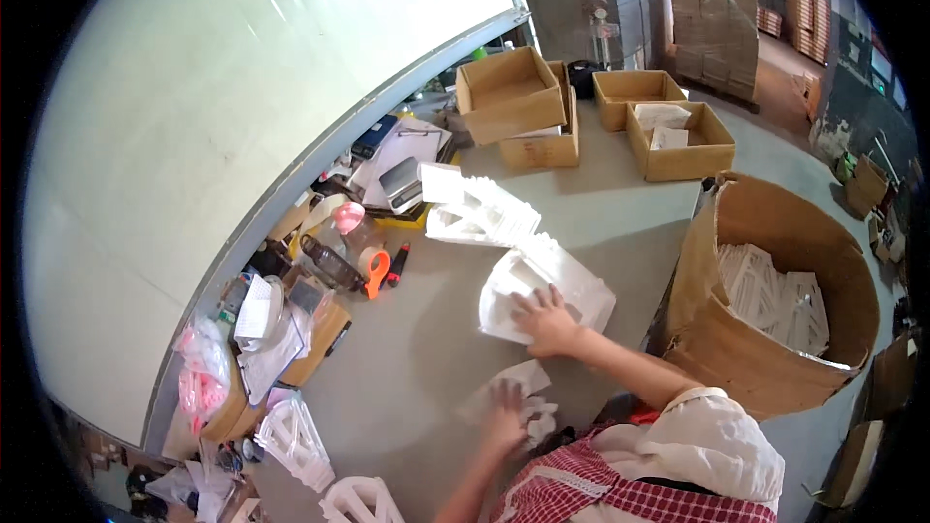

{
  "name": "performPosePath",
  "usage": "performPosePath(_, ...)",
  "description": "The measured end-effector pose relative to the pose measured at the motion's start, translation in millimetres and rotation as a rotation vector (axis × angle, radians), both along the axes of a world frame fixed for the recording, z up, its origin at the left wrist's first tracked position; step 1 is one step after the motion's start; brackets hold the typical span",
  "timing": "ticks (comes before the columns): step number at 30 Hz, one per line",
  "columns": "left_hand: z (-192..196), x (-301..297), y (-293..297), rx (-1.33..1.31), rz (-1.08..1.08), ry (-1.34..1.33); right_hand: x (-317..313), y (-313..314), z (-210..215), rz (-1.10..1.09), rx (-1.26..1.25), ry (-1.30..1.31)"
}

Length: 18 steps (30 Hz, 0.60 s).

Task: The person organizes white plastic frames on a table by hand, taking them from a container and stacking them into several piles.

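White moulded-pulp trays, thin-walled and pressed into ribbed pockets, are what both hands are busy with. 1 such white moulded-pulp tray (562, 281) lies flat on the grey tabletop (417, 349), right of centre, and the right hand (547, 322) is laid on its near edge with the fingers spread and pressed down; nothing is pinched, the palm simply rests on it. The left hand (506, 416) is set lower, close to the body, with its fingers curled onto a smaller crumpled white piece (518, 392) of the same material; whether that piece is actually gripped or only touched cannot be told.

The tray is judged light and fairly stiff across its ribs, yet brittle at the thin rim, where it would bend or tear if squeezed hard. Its matte surface is not likely to be slippery. It is best taken by 2 opposite edges, or lifted from beneath with a flat palm, rather than by a single corner.

A stack of similar white trays (481, 211) lies just beyond it on the table. More trays are seen inside the large round brown cardboard drum (775, 291) at the right. An orange tape dispenser (374, 268) is seen to the left, well apart from the hands.
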<state>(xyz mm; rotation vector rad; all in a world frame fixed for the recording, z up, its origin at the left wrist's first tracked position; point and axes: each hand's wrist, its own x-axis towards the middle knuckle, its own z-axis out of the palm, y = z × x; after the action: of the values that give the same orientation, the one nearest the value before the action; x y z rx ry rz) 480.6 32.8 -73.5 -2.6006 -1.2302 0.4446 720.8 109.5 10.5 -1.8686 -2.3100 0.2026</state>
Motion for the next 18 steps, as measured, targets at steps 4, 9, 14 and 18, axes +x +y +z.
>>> performPosePath(4, 89.6, -30.0, 0.0, -0.589, 0.383, -0.41, 46.6, -5.0, -4.2, -0.074, -0.055, -0.006)
performPosePath(9, 76.0, -53.1, -10.0, -0.455, 0.448, -0.647, 111.6, -7.0, -19.4, -0.252, 0.087, -0.109)
performPosePath(14, 35.7, -72.1, -3.7, -0.233, 0.373, -0.597, 169.6, 67.9, -26.4, -0.326, 0.052, -0.151)
performPosePath(18, 34.8, -65.1, 33.5, -0.266, 0.329, -0.573, 251.9, 126.7, -21.1, -0.425, -0.044, -0.28)
